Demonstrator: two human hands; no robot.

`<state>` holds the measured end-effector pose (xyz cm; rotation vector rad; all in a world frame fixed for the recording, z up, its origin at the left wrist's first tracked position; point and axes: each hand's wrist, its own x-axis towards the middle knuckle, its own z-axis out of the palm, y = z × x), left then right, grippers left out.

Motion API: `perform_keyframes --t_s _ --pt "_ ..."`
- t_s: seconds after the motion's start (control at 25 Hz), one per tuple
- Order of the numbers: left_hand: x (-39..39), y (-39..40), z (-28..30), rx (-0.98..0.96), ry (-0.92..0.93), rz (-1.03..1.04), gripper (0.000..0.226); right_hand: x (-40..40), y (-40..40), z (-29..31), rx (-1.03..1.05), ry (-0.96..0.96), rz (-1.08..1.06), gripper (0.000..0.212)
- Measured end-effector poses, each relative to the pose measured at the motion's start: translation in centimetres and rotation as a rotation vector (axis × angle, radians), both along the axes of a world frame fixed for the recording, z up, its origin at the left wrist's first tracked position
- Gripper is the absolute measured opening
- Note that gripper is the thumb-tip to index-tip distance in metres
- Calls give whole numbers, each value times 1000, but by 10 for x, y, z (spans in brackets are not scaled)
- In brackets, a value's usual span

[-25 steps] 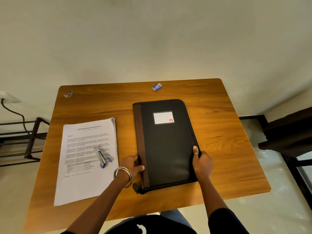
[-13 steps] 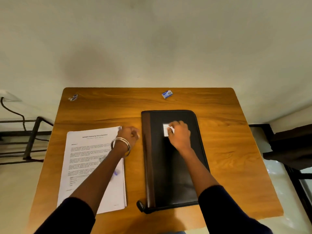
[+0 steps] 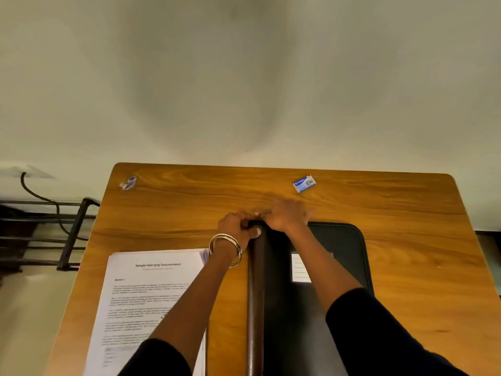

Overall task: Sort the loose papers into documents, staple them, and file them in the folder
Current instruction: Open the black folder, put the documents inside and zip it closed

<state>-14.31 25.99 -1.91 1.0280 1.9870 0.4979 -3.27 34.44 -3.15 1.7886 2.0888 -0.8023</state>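
A black zip folder (image 3: 336, 256) with a brown spine and a white label lies closed on the wooden table (image 3: 406, 240). My left hand (image 3: 238, 230) grips the folder's far left corner, thumb on the spine. My right hand (image 3: 287, 215) is curled at the same far edge beside it, seemingly pinching something small there, which is blurred. A stack of printed papers (image 3: 146, 299) lies to the left of the folder, partly under my left forearm. The stapler is hidden.
A small blue staple box (image 3: 304, 183) sits near the table's far edge. A small crumpled wrapper (image 3: 128, 182) lies at the far left corner. A dark metal rack (image 3: 54, 234) stands left of the table, against the wall.
Both hands moved from the folder's near end up to its far left corner. The left hand left the papers' top corner; the right hand left the label. The view tilted upward.
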Motion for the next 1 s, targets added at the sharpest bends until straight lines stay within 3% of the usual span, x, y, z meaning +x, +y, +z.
perform_keyframes --t_s 0.16,0.4,0.48,0.6,0.68,0.88,1.0 --pt "-1 -1 0 -10 -154 135 30 -15 10 -4 -172 168 -119 16" --pt "-9 1 0 -42 -264 97 26 8 5 9 2 129 -210 10" --pt "-11 3 2 -75 -168 -9 20 28 10 9 -38 196 -281 14" --pt "-2 9 9 -116 241 -349 44 40 14 12 -104 338 -322 25" --pt "14 15 17 -58 392 -547 51 39 12 12 -122 363 -335 29" --pt "27 25 19 -80 434 -597 48 60 18 12 -67 273 -379 17" --pt "15 23 19 -176 442 -575 46 94 29 13 -79 270 -512 23"
